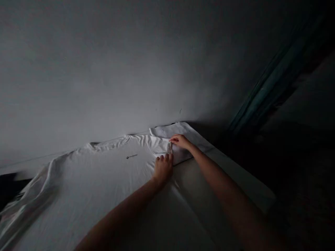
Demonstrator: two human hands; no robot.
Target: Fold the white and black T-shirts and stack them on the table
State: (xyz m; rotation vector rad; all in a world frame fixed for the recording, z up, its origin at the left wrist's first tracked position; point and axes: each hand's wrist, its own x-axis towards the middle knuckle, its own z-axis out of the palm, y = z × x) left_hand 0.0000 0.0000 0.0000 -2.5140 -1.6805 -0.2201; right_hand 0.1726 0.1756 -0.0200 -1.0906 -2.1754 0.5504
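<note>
While both hands sit at the fold, what is the finding?

White T-shirt (86, 195) lies flat on a pale board (230, 177), collar (104, 144) to the grey wall (104, 69), long axis running back toward the person — body ahead and left of the hands.

And the hands?

Right hand (180, 141) is nearer the folded-over layer (167, 130); left hand (163, 170) rests just below it — neither clenched, any pinch cannot be told.

A dim grey wall (104, 69) beside a dark teal curtain (272, 83).
</note>
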